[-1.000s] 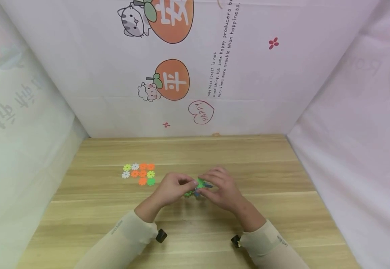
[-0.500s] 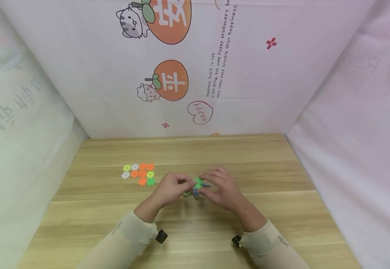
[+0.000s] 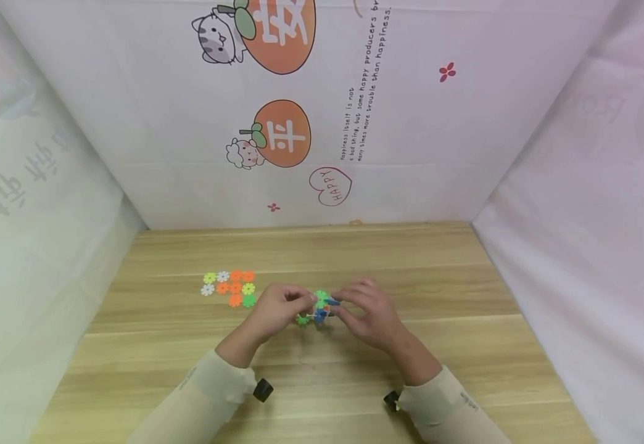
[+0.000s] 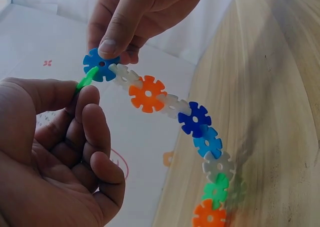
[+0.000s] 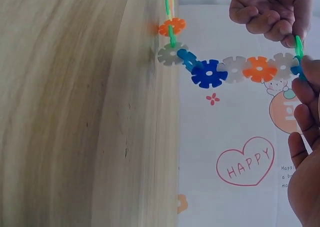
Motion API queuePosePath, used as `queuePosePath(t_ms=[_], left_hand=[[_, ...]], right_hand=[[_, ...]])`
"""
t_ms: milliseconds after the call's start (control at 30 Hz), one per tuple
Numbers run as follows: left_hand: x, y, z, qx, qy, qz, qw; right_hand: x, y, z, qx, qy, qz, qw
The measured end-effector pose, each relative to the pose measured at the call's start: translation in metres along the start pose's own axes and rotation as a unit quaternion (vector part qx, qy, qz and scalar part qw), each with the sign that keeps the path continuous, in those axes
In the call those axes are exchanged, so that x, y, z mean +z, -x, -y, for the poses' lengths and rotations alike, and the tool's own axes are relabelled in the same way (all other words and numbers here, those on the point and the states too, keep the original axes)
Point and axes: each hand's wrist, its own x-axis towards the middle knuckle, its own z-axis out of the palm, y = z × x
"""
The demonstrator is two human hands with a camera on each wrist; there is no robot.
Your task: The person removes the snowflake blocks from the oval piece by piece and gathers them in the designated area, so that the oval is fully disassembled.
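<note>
A chain of plastic snowflake discs (image 3: 317, 312), blue, white, orange and green, hangs between both hands just above the wooden table (image 3: 322, 253). My left hand (image 3: 304, 303) pinches a green disc (image 4: 86, 80) at the chain's top end between thumb and forefinger. My right hand (image 3: 337, 306) pinches the neighbouring blue disc (image 4: 100, 64), which slots into the green one. From there the chain (image 4: 195, 121) curves down toward the table. In the right wrist view the same chain (image 5: 235, 68) stretches from the tabletop to the two hands' fingers.
Several loose discs (image 3: 230, 287), orange, green, yellow-green and white, lie flat in a cluster on the table to the left of my hands. Printed cloth walls (image 3: 311, 123) close off the back and both sides.
Both hands and the chain have drifted a little to the left. The green end disc now sits left of the blue one, and the chain hangs slightly lower.
</note>
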Motion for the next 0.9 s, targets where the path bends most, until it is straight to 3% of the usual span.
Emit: queuePosePath(t_ms=[400, 900], left_hand=[[-0.0013, 0.0019, -0.0007, 0.003, 0.018, -0.005, 0.9998], [-0.0050, 0.0047, -0.0019, 0.019, -0.016, -0.010, 0.9996]], right_hand=[[0.0025, -0.0025, 0.0011, -0.013, -0.004, -0.009, 1.000], [0.0075, -0.0013, 0.0014, -0.034, 0.000, -0.020, 0.999]])
